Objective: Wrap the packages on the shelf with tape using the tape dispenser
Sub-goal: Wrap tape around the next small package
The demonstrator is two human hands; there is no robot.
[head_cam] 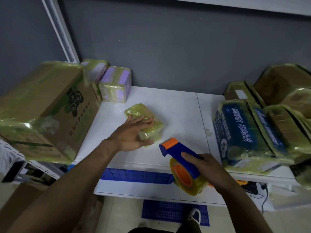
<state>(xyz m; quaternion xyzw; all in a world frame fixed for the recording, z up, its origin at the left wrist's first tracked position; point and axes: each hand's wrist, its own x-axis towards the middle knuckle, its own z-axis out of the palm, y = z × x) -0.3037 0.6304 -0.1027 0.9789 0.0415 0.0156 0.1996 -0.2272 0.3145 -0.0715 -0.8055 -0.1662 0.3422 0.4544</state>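
**Head view.** The small package [144,113], already skinned in yellowish tape, lies mid-shelf [176,106], between the large carton [42,106] at left and the blue-printed box [239,132] at right. The left hand [133,132] rests on it, 4 fingers [143,121] straight and slightly spread across the top, thumb at the near edge. The right hand [207,167] curls around the handle of the tape dispenser [178,148], just near-right of the package and apart from it. The orange cutter [170,142] points far-left.

**Technique.** Pin the package flat and seat the tape end on 1 face. Pull taut while turning the package, keeping the fingers clear of the cutter teeth.
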